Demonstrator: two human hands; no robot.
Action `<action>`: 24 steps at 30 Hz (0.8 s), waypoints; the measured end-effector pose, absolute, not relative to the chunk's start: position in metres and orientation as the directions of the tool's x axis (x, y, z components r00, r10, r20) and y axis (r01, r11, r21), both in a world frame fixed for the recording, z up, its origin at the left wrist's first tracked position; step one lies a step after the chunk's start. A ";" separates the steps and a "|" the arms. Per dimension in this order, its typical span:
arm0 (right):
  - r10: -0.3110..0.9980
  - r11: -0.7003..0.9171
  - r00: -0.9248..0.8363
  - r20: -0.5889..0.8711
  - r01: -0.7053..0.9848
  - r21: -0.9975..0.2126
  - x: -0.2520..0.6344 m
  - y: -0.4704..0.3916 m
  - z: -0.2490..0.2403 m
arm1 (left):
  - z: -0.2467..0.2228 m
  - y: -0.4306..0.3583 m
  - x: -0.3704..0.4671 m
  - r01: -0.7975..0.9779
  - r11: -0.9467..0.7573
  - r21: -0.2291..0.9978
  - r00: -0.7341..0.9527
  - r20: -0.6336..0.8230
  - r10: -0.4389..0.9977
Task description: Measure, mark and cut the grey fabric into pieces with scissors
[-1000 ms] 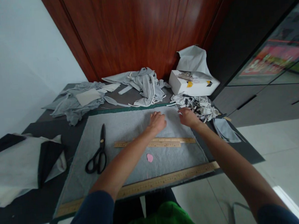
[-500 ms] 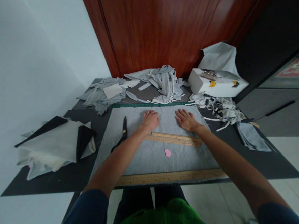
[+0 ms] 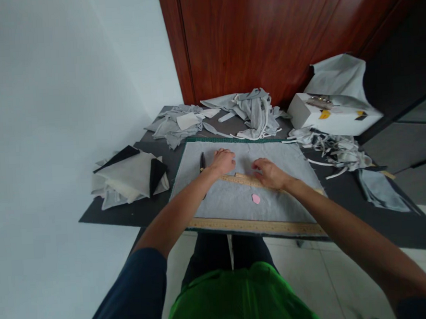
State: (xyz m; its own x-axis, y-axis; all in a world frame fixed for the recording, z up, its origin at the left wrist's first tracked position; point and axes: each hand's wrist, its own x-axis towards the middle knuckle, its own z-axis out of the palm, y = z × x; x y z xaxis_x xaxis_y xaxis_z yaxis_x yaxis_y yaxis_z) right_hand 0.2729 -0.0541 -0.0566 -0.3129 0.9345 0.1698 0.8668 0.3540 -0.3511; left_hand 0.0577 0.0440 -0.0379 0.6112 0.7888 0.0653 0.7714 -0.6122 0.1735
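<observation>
A light grey cloth (image 3: pixel 226 204) lies flat over a green cutting mat (image 3: pixel 193 140), whose edge shows at the back. My left hand (image 3: pixel 224 162) rests on the cloth's upper part, palm down, fingers slightly bent. My right hand (image 3: pixel 269 173) is over the short wooden ruler (image 3: pixel 245 179), hiding part of it; its fingers are curved, with a gap to the thumb, and I cannot tell whether it touches the ruler. Black scissors (image 3: pixel 202 161) lie left of my left hand, partly behind my forearm. A pink chalk piece (image 3: pixel 256 198) sits below the ruler. Along the front edge runs a long wooden ruler (image 3: pixel 253 225).
Grey cloth scraps (image 3: pixel 177 128) and more strips (image 3: pixel 256 111) are heaped at the back. Folded cloth (image 3: pixel 131 176) lies on the dark table (image 3: pixel 151 214) at left. At right are a white box (image 3: pixel 335 116), tangled strips (image 3: pixel 338 149) and grey pieces (image 3: pixel 379 188).
My right hand has lifted from lying flat and come back toward the short ruler, its fingers now curved. My left hand stays on the cloth. The whole view has shifted and tilted.
</observation>
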 end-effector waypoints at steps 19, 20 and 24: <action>0.837 0.405 -0.532 -0.127 0.759 -0.509 0.178 -0.163 -0.052 | -0.056 -0.030 -0.001 0.921 -0.370 0.120 0.368 0.040 0.929; 0.836 0.411 -0.535 -0.122 0.757 -0.508 0.177 -0.164 -0.051 | -0.056 -0.030 -0.003 0.922 -0.366 0.127 0.365 0.029 0.930; 0.846 0.395 -0.518 -0.127 0.769 -0.503 0.173 -0.169 -0.048 | -0.053 -0.033 -0.007 0.920 -0.358 0.161 0.363 -0.002 0.932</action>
State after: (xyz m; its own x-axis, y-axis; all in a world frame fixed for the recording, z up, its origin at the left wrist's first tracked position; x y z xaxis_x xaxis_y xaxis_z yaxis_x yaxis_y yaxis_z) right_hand 0.1729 -0.1688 -0.0483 -0.5176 0.8460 -0.1275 0.7690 0.3948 -0.5028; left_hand -0.0073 -0.0331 -0.0533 0.3631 0.9318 -0.0024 0.9198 -0.3580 0.1606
